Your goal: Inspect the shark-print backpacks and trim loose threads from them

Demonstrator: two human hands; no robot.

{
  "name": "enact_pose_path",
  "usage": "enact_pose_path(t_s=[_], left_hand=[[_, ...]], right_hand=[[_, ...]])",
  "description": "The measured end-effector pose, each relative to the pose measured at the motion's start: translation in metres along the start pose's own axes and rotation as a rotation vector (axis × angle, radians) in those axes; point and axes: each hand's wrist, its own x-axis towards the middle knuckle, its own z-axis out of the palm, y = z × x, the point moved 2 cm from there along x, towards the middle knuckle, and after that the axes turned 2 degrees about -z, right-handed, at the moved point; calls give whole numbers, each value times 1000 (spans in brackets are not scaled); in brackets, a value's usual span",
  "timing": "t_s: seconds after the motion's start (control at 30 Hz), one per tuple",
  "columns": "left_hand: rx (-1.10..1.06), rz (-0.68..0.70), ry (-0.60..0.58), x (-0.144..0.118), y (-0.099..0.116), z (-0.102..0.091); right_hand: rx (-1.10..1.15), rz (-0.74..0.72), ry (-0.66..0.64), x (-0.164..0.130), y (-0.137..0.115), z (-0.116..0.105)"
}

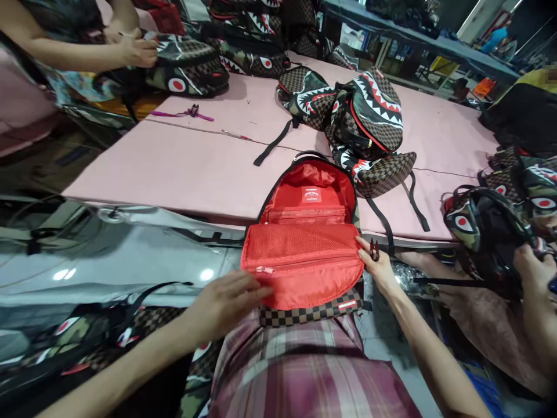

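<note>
An unzipped backpack (pixel 304 249) rests across my lap and the table's edge, its red lining, mesh pocket and zipper facing up. A brown-and-black checkered strip shows along its near side. My left hand (pixel 237 299) lies at the left edge of the red panel, fingers stretched out and slightly blurred, close to the zipper pull (pixel 265 270). At the right edge, my right hand (pixel 378 267) has its fingers closed on the panel's rim. Dark pointed thread snips (pixel 374 249) stick up from that same hand; their handles are hidden.
Finished-looking shark-mouth backpacks (pixel 369 116) are piled on the pink table (pixel 174 168). A purple strap (pixel 183 114) and a thin red-handled tool (pixel 236 135) lie there too. Co-workers' hands (pixel 134 49) handle bags at left and right. More bags (pixel 78 342) sit low at my left.
</note>
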Motion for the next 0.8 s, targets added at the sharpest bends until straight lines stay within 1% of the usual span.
enact_pose_path(t_s=[0.03, 0.1, 0.13, 0.17, 0.2, 0.23, 0.27, 0.3, 0.37, 0.43, 0.5, 0.57, 0.6, 0.63, 0.67, 0.73, 0.8], left_hand=[[-64, -56, 11, 17, -8, -12], [-125, -207, 60, 61, -27, -32], [-167, -271, 45, 87, -36, -37], [-209, -298, 23, 113, -44, -38], [-227, -312, -57, 136, -50, -33], [-218, -335, -175, 156, -54, -23], [-214, -335, -261, 171, -56, -11], [-217, -319, -350, 180, -55, 3], [-238, -270, -506, 183, -49, 30], [-259, -210, -615, 171, -38, 47], [-261, -154, -682, 157, -25, 51], [-222, -138, -723, 149, -14, 48], [-193, -147, -735, 147, -9, 46], [-163, -165, -738, 146, -5, 44], [-133, -187, -736, 147, -2, 42], [-88, -219, -722, 148, 2, 41], [-53, -246, -710, 146, 2, 43]], right_hand=[[7, 7, 10, -1, 0, 3], [-20, 12, 32, -6, -3, 10], [-50, 12, 41, -12, -5, 15], [-86, 11, 48, -19, -7, 20], [-124, 10, 49, -28, -8, 24], [-161, 10, 46, -38, -9, 27], [-195, 13, 39, -49, -10, 28], [-227, 20, 28, -60, -11, 28], [-294, 35, -34, -79, -15, 20], [-363, 25, -125, -90, -26, 5], [-441, -64, -161, -83, -47, -11], [-545, -234, -110, -56, -71, -18], [-613, -326, -100, -37, -82, -14], [-691, -404, -116, -15, -90, -5], [-781, -461, -151, 8, -95, 9], [-998, -492, -268, 50, -97, 43], [-1194, -453, -387, 81, -91, 74]])
